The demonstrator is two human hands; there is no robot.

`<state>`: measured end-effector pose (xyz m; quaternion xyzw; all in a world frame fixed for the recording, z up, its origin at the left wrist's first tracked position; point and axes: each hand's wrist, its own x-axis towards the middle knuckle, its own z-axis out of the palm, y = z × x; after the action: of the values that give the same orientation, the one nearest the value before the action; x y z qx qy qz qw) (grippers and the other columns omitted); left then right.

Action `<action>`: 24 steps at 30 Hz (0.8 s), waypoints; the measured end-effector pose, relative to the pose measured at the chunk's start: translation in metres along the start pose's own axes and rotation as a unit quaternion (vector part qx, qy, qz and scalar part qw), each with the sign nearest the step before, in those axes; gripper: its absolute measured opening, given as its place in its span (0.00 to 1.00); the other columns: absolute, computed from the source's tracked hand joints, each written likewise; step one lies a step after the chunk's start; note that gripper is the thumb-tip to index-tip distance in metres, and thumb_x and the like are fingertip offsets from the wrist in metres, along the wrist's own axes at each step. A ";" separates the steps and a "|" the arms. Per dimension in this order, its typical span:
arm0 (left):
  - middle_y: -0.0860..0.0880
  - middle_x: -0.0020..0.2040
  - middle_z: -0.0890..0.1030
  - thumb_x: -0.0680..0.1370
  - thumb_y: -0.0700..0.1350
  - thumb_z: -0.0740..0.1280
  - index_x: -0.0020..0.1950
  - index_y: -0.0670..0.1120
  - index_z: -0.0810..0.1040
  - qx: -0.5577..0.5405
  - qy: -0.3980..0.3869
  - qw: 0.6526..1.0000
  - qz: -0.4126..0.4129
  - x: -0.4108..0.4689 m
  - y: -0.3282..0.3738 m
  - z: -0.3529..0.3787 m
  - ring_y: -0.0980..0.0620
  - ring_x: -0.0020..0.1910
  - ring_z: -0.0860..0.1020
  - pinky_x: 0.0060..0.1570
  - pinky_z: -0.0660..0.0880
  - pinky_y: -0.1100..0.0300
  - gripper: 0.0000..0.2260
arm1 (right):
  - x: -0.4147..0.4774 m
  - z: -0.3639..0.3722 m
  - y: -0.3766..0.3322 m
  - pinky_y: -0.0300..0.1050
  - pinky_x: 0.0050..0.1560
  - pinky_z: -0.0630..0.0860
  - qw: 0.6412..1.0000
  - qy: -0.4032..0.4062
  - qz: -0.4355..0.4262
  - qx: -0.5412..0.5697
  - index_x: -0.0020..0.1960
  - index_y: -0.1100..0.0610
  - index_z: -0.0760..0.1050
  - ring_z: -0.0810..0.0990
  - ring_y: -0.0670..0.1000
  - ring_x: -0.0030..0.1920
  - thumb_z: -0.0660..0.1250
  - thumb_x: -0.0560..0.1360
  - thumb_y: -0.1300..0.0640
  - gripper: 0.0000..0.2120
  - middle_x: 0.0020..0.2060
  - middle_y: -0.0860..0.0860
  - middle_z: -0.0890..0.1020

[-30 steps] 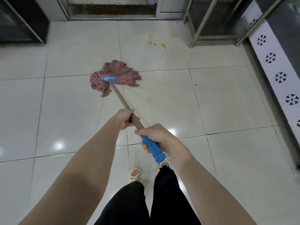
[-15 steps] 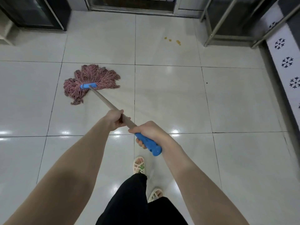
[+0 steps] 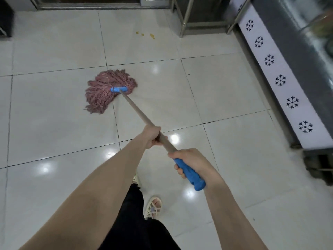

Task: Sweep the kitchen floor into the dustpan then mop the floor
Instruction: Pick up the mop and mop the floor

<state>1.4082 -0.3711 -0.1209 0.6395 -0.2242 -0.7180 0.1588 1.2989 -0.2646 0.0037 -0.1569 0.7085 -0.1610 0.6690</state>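
Mop (image 3: pixel 126 97), 1 item, held in 2 hands, slanting down and away to the left. Mop head (image 3: pixel 108 91): pink-red strings fanned flat on the floor (image 3: pixel 54 127), lying across a tile joint, with a blue clamp (image 3: pixel 119 89) at its near edge. Pole (image 3: pixel 138 111): plain tan, running from clamp to hands. Left hand (image 3: pixel 152 136): fingers wrapped round the bare pole, lower of the 2 holds. Right hand (image 3: pixel 192 159): clamped round the blue grip (image 3: pixel 193 179) at the pole's top end, the tip of which sticks out past the palm. Floor: glossy pale tiles, dark joints, lamp reflections. 3 yellow spots (image 3: pixel 144 34) on a far tile, well apart from the mop head. Right side: white panel (image 3: pixel 281 82) printed with black snowflake motifs. Far end, right of centre: metal frame legs (image 3: pixel 183 24). Bottom: black trousers (image 3: pixel 137 222) and 1 pale sandal (image 3: pixel 154 207) in full view.
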 end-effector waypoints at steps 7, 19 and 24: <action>0.41 0.45 0.75 0.83 0.39 0.56 0.60 0.38 0.64 0.074 -0.092 0.993 0.001 -0.023 -0.021 0.110 0.51 0.33 0.79 0.23 0.78 0.59 0.07 | -0.035 -0.068 0.045 0.37 0.21 0.67 0.993 0.074 -0.010 0.088 0.44 0.62 0.73 0.69 0.48 0.20 0.70 0.75 0.57 0.09 0.27 0.56 0.73; 0.40 0.45 0.78 0.83 0.43 0.58 0.67 0.34 0.66 0.086 -0.081 0.993 0.010 0.056 0.057 0.132 0.53 0.30 0.80 0.23 0.76 0.61 0.17 | 0.033 -0.101 -0.036 0.37 0.21 0.68 0.991 0.064 -0.002 0.113 0.43 0.61 0.71 0.69 0.49 0.19 0.71 0.74 0.56 0.11 0.26 0.56 0.73; 0.36 0.54 0.77 0.83 0.43 0.58 0.67 0.33 0.65 0.082 -0.088 0.993 0.006 0.115 0.146 0.127 0.49 0.34 0.81 0.24 0.77 0.59 0.16 | 0.081 -0.113 -0.131 0.35 0.21 0.69 0.993 0.064 0.000 0.100 0.45 0.62 0.72 0.69 0.48 0.19 0.71 0.74 0.56 0.11 0.27 0.56 0.74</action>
<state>1.2586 -0.5390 -0.1316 0.5835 -0.2996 -0.7495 0.0897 1.1824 -0.4161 -0.0060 -0.0787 0.7302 -0.2408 0.6345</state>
